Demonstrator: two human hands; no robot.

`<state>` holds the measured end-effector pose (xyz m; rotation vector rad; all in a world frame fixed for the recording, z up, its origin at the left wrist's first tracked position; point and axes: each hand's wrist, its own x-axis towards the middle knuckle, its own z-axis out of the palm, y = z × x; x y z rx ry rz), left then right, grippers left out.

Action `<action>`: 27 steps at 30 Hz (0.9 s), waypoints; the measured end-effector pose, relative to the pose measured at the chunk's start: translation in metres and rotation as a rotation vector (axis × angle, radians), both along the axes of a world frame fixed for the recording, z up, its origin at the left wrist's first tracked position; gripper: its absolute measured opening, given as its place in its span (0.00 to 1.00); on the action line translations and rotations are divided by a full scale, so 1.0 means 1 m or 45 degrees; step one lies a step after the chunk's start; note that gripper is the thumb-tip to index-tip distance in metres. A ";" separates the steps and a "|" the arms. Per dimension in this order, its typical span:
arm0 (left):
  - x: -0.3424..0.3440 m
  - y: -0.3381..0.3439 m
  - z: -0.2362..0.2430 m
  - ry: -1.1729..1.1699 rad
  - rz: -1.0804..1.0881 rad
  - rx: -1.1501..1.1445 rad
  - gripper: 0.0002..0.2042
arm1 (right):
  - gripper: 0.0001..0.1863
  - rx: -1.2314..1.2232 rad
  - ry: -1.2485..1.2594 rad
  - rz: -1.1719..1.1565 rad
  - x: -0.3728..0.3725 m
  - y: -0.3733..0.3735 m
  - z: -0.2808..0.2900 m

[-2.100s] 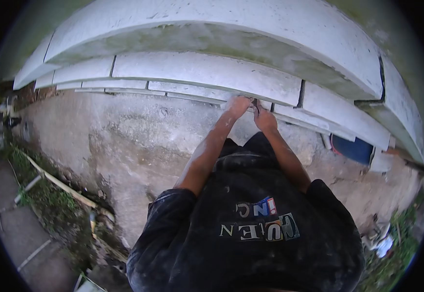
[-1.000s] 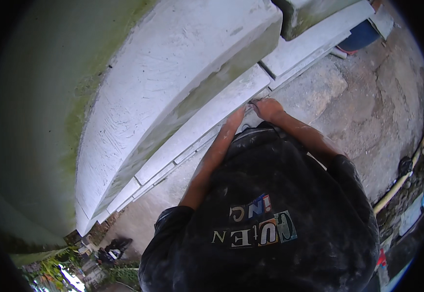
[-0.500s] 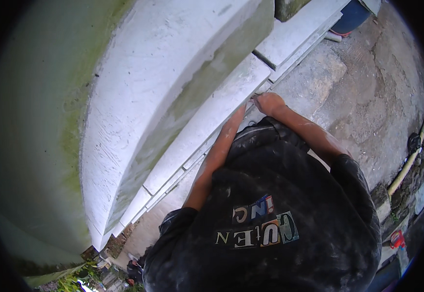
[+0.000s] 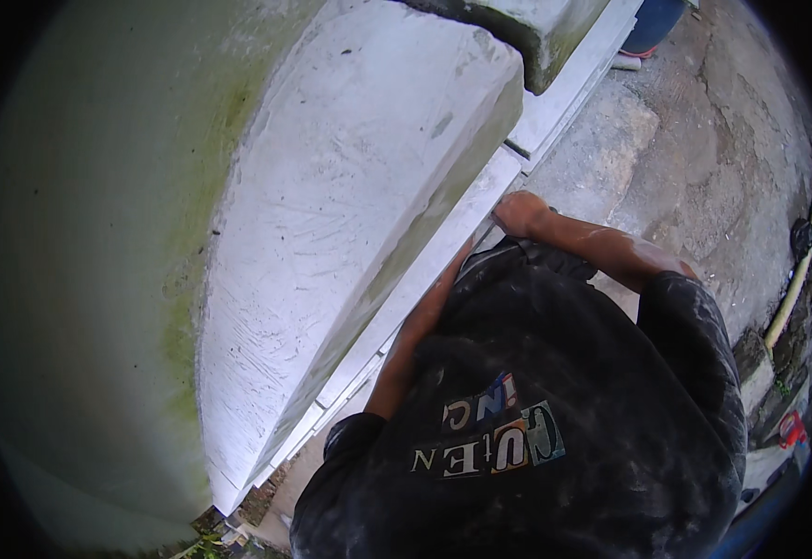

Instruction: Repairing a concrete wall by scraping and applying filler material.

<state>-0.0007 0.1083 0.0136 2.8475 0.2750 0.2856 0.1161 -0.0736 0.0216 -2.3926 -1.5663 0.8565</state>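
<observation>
Rough concrete (image 4: 704, 177) spreads right of the white slab (image 4: 359, 177). Right of the slab, the right hand (image 4: 520, 214) has its grip curled nearly closed at the ledge (image 4: 499, 182), which runs along the slab's underside; I cannot tell what it holds. The left hand's grip is hidden. Farther from the slab: shirt (image 4: 564, 373), blue tub (image 4: 653, 23), pole (image 4: 788, 307).
</observation>
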 end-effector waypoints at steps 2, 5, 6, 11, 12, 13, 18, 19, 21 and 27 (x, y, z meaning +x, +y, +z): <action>-0.003 -0.001 0.003 0.002 -0.007 -0.004 0.20 | 0.19 0.008 0.043 -0.061 0.001 0.002 0.002; -0.009 -0.009 0.005 0.005 0.004 -0.015 0.20 | 0.20 0.033 0.123 -0.129 0.000 0.002 0.002; -0.009 -0.010 0.004 0.005 0.004 -0.017 0.20 | 0.20 0.055 0.158 -0.156 -0.001 0.002 -0.002; -0.016 -0.015 0.015 0.008 0.001 -0.022 0.20 | 0.22 -0.004 0.107 -0.143 -0.004 -0.005 -0.017; -0.017 -0.017 0.019 0.007 0.012 -0.021 0.20 | 0.22 -0.004 0.105 -0.117 -0.006 -0.004 -0.017; -0.018 -0.019 0.024 0.008 0.022 -0.020 0.20 | 0.22 -0.002 0.108 -0.112 -0.008 -0.003 -0.016; -0.021 -0.031 0.036 -0.006 0.031 -0.035 0.20 | 0.16 0.021 -0.035 -0.199 -0.004 0.013 -0.037; -0.024 -0.031 0.037 -0.005 0.045 -0.031 0.20 | 0.16 0.026 -0.030 -0.191 -0.004 0.012 -0.033; -0.028 -0.029 0.030 -0.014 0.064 -0.023 0.20 | 0.14 0.159 0.028 -0.364 0.002 0.003 -0.021; -0.027 -0.030 -0.034 -0.039 0.095 -0.034 0.20 | 0.15 0.077 0.035 -0.182 -0.004 -0.010 -0.011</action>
